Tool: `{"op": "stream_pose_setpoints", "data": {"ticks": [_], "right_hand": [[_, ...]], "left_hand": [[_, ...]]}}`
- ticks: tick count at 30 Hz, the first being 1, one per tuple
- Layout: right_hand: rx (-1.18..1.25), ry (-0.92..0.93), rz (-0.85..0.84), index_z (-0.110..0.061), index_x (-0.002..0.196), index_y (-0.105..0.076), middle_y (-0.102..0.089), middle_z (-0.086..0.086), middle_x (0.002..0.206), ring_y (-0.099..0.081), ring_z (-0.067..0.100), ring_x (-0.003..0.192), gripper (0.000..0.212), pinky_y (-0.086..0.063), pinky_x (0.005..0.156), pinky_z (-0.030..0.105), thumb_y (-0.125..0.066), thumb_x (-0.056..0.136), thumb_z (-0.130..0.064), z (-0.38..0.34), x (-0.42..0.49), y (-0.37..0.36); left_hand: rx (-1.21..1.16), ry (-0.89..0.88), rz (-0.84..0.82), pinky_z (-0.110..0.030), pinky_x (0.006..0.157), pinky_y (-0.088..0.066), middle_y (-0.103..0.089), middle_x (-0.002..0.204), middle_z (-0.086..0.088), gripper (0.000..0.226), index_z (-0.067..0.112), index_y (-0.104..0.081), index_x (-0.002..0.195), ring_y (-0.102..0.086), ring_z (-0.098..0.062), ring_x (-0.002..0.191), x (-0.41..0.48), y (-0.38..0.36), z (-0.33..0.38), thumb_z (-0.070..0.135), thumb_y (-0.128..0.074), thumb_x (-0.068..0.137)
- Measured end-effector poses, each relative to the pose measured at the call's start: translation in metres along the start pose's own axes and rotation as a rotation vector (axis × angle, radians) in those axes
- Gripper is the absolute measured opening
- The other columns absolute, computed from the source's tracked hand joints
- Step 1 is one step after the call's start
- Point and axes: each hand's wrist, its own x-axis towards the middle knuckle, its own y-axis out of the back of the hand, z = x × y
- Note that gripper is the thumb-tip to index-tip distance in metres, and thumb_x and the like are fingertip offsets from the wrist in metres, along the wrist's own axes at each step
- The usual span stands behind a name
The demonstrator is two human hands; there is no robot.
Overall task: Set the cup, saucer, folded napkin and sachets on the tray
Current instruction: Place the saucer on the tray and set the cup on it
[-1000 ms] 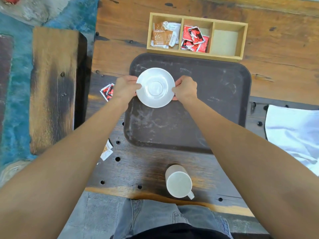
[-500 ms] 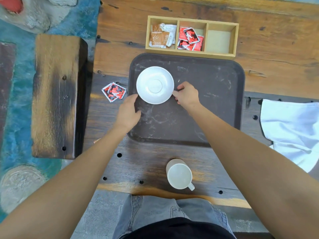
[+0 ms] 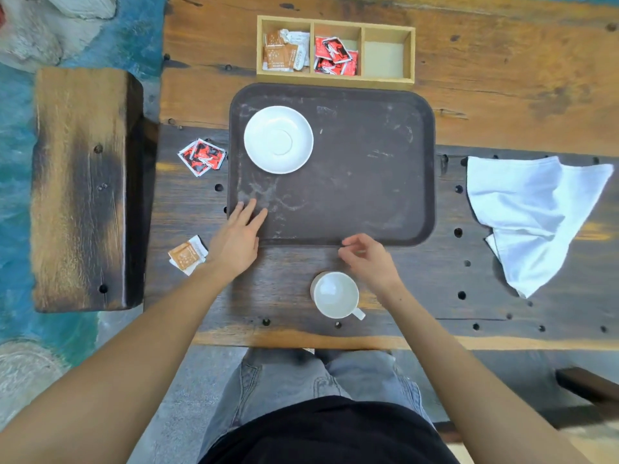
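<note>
A white saucer (image 3: 278, 139) lies in the far left corner of the dark brown tray (image 3: 368, 169). The white cup (image 3: 336, 294) stands upright on the table in front of the tray, handle toward me. My left hand (image 3: 239, 237) rests flat and empty at the tray's near left corner. My right hand (image 3: 370, 259) hovers just above and right of the cup, fingers loosely curled, holding nothing. Red sachets (image 3: 202, 156) lie left of the tray, brown sachets (image 3: 187, 255) beside my left wrist. A crumpled white napkin (image 3: 532, 212) lies to the right.
A wooden three-part box (image 3: 336, 50) behind the tray holds brown and red sachets; its right part is bare. A wooden bench block (image 3: 82, 189) stands left of the table. The table's near edge (image 3: 301, 339) runs just past the cup.
Both hands let go of the saucer, which stays on the tray, and drew back toward me. The left hand settled at the tray's near corner; the right moved down to the cup.
</note>
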Motion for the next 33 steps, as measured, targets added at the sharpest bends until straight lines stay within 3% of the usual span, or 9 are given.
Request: {"op": "stream_pose_setpoints", "data": {"ticks": [2,8,13,18,21,29,33], "right_hand": [[-0.057,0.005,0.03,-0.016,0.113,-0.068,-0.072,-0.004,0.102,-0.067,0.017,0.096,0.024,-0.049,0.089,0.029,-0.07,0.092,-0.029,0.014,-0.024,0.0],[-0.092,0.026,0.076,-0.018,0.111,-0.069,-0.072,-0.011,0.095,-0.07,0.014,0.092,0.026,-0.053,0.087,0.032,-0.074,0.09,-0.033,0.042,-0.066,-0.003],[-0.246,0.033,0.135,-0.015,0.119,-0.068,-0.075,0.003,0.105,-0.069,0.026,0.099,0.029,-0.052,0.086,0.035,-0.067,0.09,-0.018,0.044,-0.066,-0.014],[-0.323,0.027,0.146,-0.012,0.116,-0.069,-0.075,0.005,0.104,-0.067,0.029,0.098,0.03,-0.043,0.075,0.031,-0.064,0.087,-0.012,0.039,-0.059,-0.016],[-0.332,0.041,0.137,-0.012,0.114,-0.07,-0.075,0.004,0.102,-0.067,0.028,0.098,0.028,-0.048,0.079,0.034,-0.065,0.086,-0.012,0.035,-0.056,-0.01],[-0.313,0.129,0.171,-0.012,0.107,-0.071,-0.074,0.002,0.097,-0.066,0.027,0.095,0.025,-0.05,0.078,0.035,-0.064,0.083,-0.013,-0.017,-0.026,0.011],[-0.188,0.12,0.164,-0.011,0.104,-0.069,-0.071,0.004,0.1,-0.069,0.031,0.098,0.024,-0.062,0.082,0.049,-0.062,0.081,-0.011,-0.068,0.011,0.008]], "left_hand": [[0.009,-0.007,-0.001,-0.043,0.123,-0.029,-0.012,0.171,-0.01,0.064,0.014,-0.026,0.161,-0.011,-0.033,0.158,-0.002,-0.002,0.001,0.007,-0.049,0.102],[0.032,0.004,0.003,-0.046,0.125,-0.024,-0.006,0.171,-0.014,0.07,0.012,-0.019,0.162,-0.004,-0.035,0.158,-0.002,-0.011,0.003,0.001,-0.048,0.099],[0.06,0.026,-0.052,-0.045,0.128,-0.014,0.001,0.171,-0.016,0.078,0.011,-0.014,0.163,0.0,-0.038,0.157,0.005,-0.011,0.005,-0.002,-0.049,0.095],[0.069,0.029,-0.098,-0.045,0.128,-0.014,0.007,0.171,-0.015,0.083,0.012,-0.008,0.163,0.005,-0.037,0.157,0.009,-0.008,0.005,-0.009,-0.048,0.093],[0.075,0.022,-0.108,-0.045,0.128,-0.012,0.01,0.17,-0.016,0.083,0.012,-0.005,0.163,0.007,-0.038,0.157,0.009,-0.008,0.004,-0.01,-0.046,0.095],[0.02,0.036,-0.106,-0.042,0.127,-0.007,0.013,0.171,-0.013,0.082,0.014,-0.004,0.164,0.011,-0.034,0.157,0.01,-0.012,0.001,-0.007,-0.045,0.096],[0.011,0.036,-0.101,-0.041,0.127,-0.006,0.011,0.171,-0.013,0.082,0.014,-0.007,0.164,0.009,-0.035,0.157,0.011,-0.014,0.0,-0.008,-0.044,0.094]]}}
